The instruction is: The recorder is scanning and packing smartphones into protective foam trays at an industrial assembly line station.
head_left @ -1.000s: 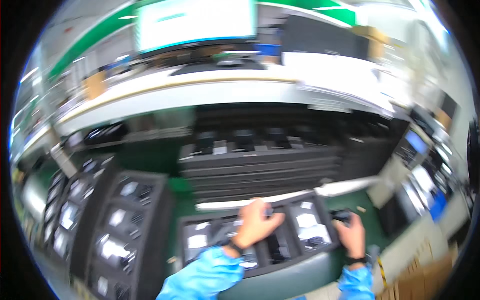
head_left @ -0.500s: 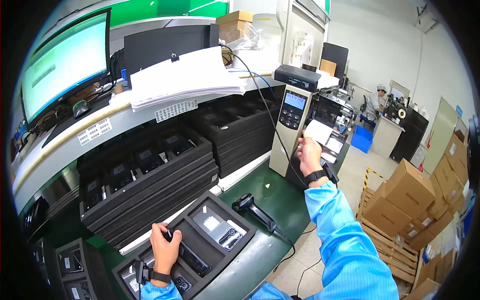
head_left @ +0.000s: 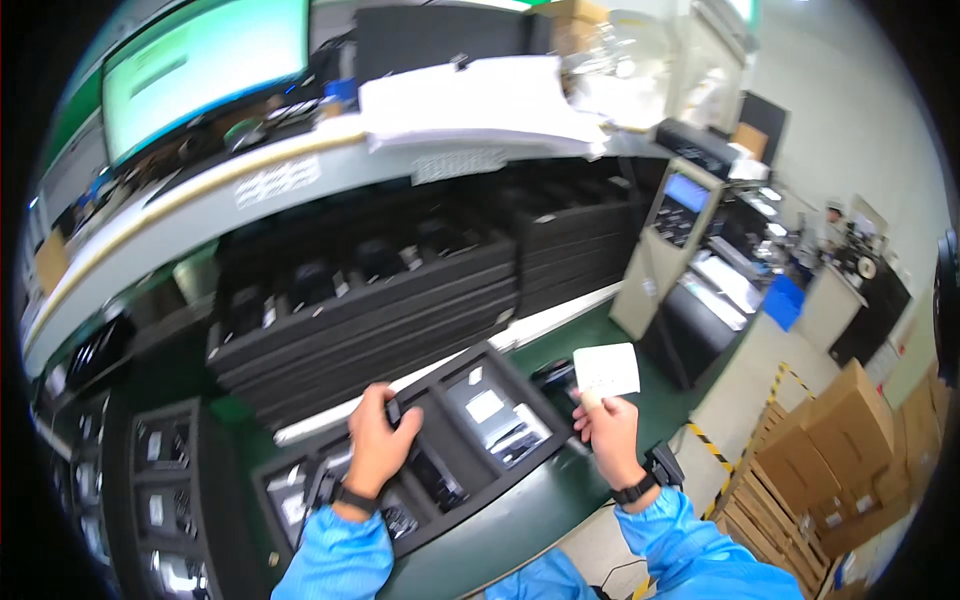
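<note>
In my right hand (head_left: 612, 440), a white label sheet (head_left: 607, 367) is pinched between thumb and fingers, held up over the green bench. My left hand (head_left: 378, 445) is closed round the upper end of a dark phone (head_left: 438, 476), whose lower part lies along the middle compartment of a black foam tray (head_left: 457, 432). A phone with a silvery surface and a white sticker (head_left: 486, 406) lies in the compartment to the right. Partly hidden behind the label and right hand is a black handheld scanner (head_left: 553, 375).
Stacked black foam trays (head_left: 370, 330) holding devices stand behind, under a shelf with papers (head_left: 470, 100) and a monitor (head_left: 205, 75). A label printer (head_left: 665, 240) stands at the back right. More device trays (head_left: 190, 500) lie left; cartons (head_left: 840, 430) sit on a pallet at right.
My right hand has drawn back from the printer toward the tray, bringing the white label along. The left hand stays at the phone. The whole view has shifted and blurred.
</note>
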Available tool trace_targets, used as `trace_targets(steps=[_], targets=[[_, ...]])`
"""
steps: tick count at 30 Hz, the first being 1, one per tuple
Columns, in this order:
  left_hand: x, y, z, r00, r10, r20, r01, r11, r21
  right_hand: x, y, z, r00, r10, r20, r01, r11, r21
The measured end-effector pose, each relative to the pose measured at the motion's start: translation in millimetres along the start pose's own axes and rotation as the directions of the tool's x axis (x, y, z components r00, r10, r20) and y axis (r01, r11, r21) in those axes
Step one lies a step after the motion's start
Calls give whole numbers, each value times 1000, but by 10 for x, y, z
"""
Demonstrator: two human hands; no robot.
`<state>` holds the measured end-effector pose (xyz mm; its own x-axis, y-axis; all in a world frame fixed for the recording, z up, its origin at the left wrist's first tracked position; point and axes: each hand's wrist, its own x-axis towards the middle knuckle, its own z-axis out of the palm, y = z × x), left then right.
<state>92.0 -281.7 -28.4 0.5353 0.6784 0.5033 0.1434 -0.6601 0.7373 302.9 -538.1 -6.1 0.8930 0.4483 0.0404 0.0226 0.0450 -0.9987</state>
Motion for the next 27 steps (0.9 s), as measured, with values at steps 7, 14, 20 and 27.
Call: trace_targets(steps=[7,14,20,27], targets=[[-36,-12,-135,997,-18,72,21,999,-31,-807,-22,702,807,271,524,-187,960,-208],[-24,-4,-161,995,-9,97,15,998,-58,-653,29,700,854,223,469,-69,944,-324],[-22,-109,-128,990,7,142,3,997,-72,-618,32,717,864,49,501,186,894,-408],[-82,-44,-77,970,66,236,-130,954,271,-280,-41,349,927,-352,131,359,725,-588]])
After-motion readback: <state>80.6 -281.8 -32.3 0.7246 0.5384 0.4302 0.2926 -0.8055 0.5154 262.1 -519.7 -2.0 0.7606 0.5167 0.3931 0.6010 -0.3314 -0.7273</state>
